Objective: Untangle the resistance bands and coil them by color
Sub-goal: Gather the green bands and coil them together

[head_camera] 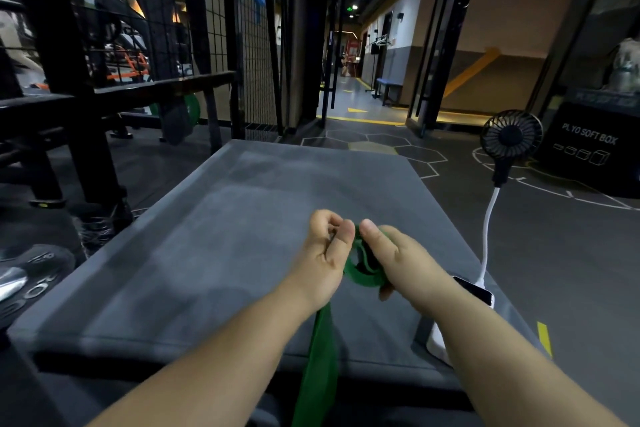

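A green resistance band hangs down from between my two hands over the near edge of the grey padded box. Its upper part is wound into a small coil between the hands. My left hand pinches the band with curled fingers and thumb on the coil's left side. My right hand grips the coil from the right, thumb on top. Both hands hover above the box's right half. No band of another color shows.
A black clip fan on a white bendy neck stands at the box's right edge, beside a phone. A black plyo soft box sits at right. Black racks and mesh stand at left, weight plates on the floor.
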`<action>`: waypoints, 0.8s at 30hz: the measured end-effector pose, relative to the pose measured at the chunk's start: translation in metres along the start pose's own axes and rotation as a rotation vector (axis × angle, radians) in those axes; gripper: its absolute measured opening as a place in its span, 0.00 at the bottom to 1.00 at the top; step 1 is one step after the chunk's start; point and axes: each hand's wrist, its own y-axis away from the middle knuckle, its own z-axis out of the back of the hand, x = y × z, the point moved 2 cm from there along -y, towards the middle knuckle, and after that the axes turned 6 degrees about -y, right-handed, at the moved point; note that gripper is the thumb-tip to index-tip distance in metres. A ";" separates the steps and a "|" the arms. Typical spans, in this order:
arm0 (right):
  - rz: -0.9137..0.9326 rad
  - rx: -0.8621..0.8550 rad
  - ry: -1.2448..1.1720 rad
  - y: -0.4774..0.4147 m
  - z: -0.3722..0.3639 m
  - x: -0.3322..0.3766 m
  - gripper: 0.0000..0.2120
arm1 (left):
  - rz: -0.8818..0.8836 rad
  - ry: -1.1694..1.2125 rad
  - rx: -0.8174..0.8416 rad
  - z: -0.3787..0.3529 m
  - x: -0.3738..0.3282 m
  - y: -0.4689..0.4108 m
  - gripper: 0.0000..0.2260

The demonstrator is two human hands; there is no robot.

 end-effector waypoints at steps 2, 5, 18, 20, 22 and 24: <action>0.048 -0.088 -0.080 0.000 -0.004 -0.001 0.23 | 0.093 0.070 -0.042 -0.004 0.000 0.003 0.18; 0.043 -0.187 -0.159 0.000 -0.011 -0.009 0.32 | 0.203 0.158 0.002 -0.009 0.008 0.006 0.29; -0.095 -0.463 -0.658 0.005 -0.017 0.003 0.29 | -0.143 -0.148 -0.016 0.020 -0.005 0.002 0.19; -0.109 -0.447 -0.690 0.006 -0.021 0.003 0.32 | -0.198 -0.265 -0.100 0.019 -0.010 0.004 0.17; -0.095 -0.432 -0.695 0.007 -0.024 0.004 0.31 | -0.229 -0.333 -0.149 0.016 -0.010 0.005 0.19; -0.088 -0.399 -0.690 0.008 -0.028 0.002 0.30 | -0.218 -0.326 -0.158 0.013 -0.006 0.004 0.16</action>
